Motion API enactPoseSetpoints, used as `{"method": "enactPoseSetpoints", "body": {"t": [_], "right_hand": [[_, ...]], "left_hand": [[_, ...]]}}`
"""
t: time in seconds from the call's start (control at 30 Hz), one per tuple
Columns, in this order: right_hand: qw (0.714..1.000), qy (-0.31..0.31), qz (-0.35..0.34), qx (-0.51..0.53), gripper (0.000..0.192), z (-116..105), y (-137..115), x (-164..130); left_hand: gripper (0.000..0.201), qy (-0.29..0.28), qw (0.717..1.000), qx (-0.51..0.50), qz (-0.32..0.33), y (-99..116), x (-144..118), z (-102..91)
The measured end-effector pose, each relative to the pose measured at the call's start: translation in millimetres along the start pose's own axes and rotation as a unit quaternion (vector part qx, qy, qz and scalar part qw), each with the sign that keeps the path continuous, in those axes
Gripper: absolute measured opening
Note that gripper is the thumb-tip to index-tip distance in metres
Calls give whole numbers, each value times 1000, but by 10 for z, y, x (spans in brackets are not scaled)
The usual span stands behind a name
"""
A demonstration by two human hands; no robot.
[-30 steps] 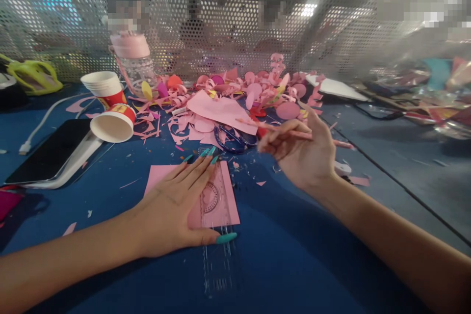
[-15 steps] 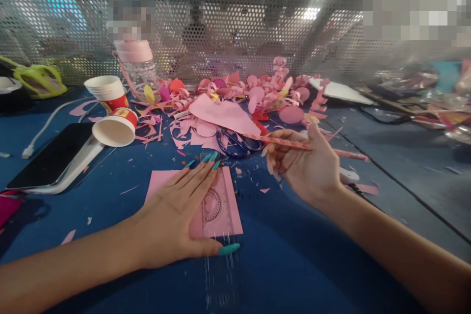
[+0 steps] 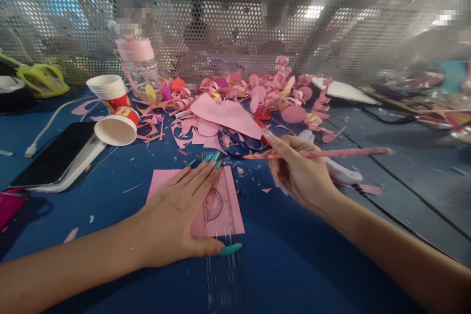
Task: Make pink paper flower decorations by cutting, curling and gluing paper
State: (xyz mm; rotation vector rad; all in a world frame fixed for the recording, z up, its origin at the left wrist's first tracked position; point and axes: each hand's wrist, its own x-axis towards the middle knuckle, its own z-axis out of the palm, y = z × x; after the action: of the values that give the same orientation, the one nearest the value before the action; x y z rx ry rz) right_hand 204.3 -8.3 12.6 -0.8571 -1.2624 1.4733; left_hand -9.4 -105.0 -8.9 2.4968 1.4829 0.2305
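My left hand [image 3: 176, 213] lies flat with its fingers stretched out, pressing a clear plastic ruler [image 3: 222, 274] onto a square of pink paper [image 3: 234, 208]. The ruler runs lengthwise past the paper's near edge, and a protractor circle printed on it shows beside my fingers. My right hand [image 3: 303, 169] is raised to the right of the paper, closed round a pink patterned pencil [image 3: 349, 152]. The pencil lies nearly level, its tip pointing left and apart from the paper. Behind that tip, blue-handled scissors [image 3: 239, 141] lie partly under a larger piece of pink paper [image 3: 226, 115].
Pink paper cut-outs and scraps [image 3: 257, 91] are heaped along the perforated metal screen [image 3: 235, 24]. To the left are paper cups [image 3: 116, 130], a phone [image 3: 55, 152], a white cable [image 3: 51, 125] and a pink-lidded bottle [image 3: 138, 61]. A white corded tool [image 3: 342, 171] lies beyond my right hand.
My right hand has turned over from palm-up, bringing the pencil to a writing hold with its tip farther left and lower. My left hand and the ruler stay put.
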Motion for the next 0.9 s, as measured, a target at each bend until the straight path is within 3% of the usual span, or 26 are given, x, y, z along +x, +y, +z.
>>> {"method": "enactPoseSetpoints", "body": {"t": [0.2,0.9], "right_hand": [[1000,-13,-6,2,27,9,29,18],[1000,14,3,-11,32,-22,41,52]], "left_hand": [[102,8,1000,-1,-1,-3,0,3],[100,-5,1000,-25,-2,19,13,-71]]}}
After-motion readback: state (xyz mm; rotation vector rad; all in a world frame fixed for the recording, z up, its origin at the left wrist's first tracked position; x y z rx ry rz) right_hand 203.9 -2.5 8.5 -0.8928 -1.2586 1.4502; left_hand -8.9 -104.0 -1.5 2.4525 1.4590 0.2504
